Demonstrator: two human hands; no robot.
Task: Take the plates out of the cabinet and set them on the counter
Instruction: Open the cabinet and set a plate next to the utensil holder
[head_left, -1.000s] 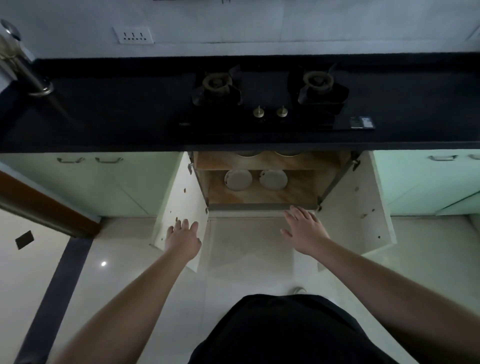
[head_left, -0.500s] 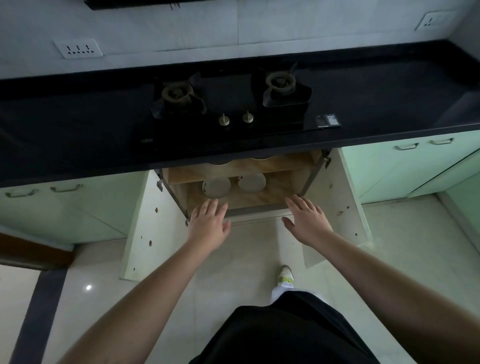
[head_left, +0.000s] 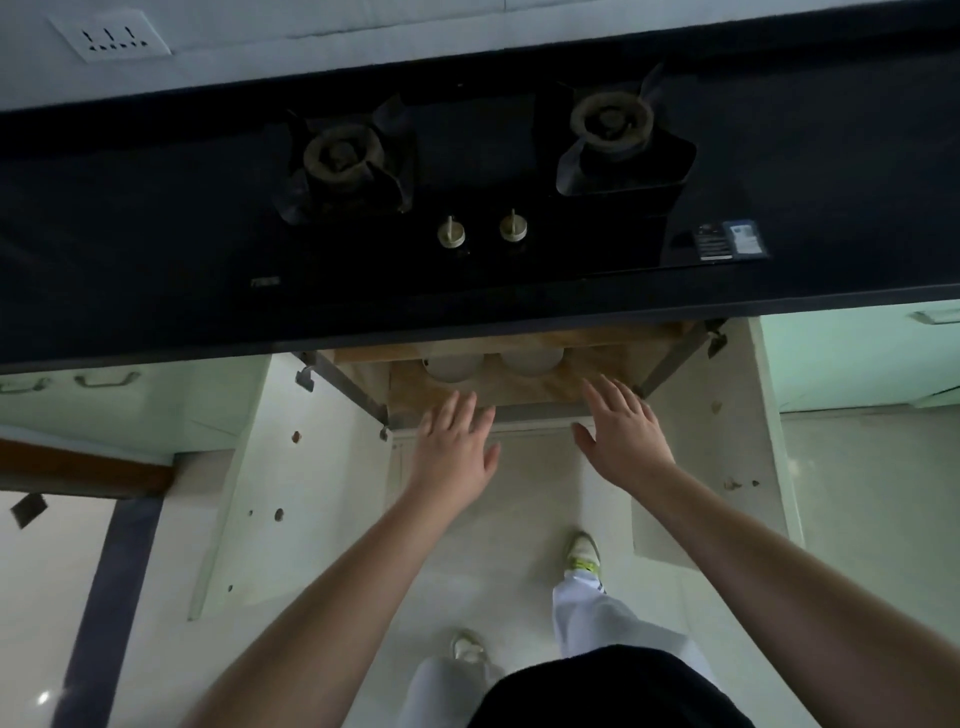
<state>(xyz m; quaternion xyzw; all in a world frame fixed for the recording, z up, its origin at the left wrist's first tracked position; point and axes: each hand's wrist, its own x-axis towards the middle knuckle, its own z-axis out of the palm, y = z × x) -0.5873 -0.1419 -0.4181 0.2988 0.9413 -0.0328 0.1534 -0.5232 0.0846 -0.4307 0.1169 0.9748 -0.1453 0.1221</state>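
Black surface (head_left: 156, 234) spans the frame, two-burner gas hob (head_left: 483, 171) set in it, white wall with a socket (head_left: 109, 34) behind. Pale green cabinet (head_left: 519, 384) below, both doors open, pale tiled floor. Two plates (head_left: 449, 366) lie side by side on the wooden shelf, half hidden under the surface edge. Left hand (head_left: 452, 447) and right hand (head_left: 623, 436) spread, empty, at the shelf's front edge. Versus 0.5 s ago: both hands closer to the plates.

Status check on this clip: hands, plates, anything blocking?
Left hand open, right hand open, both empty at cabinet front. Two plates inside, untouched. Counter edge partly hides them.
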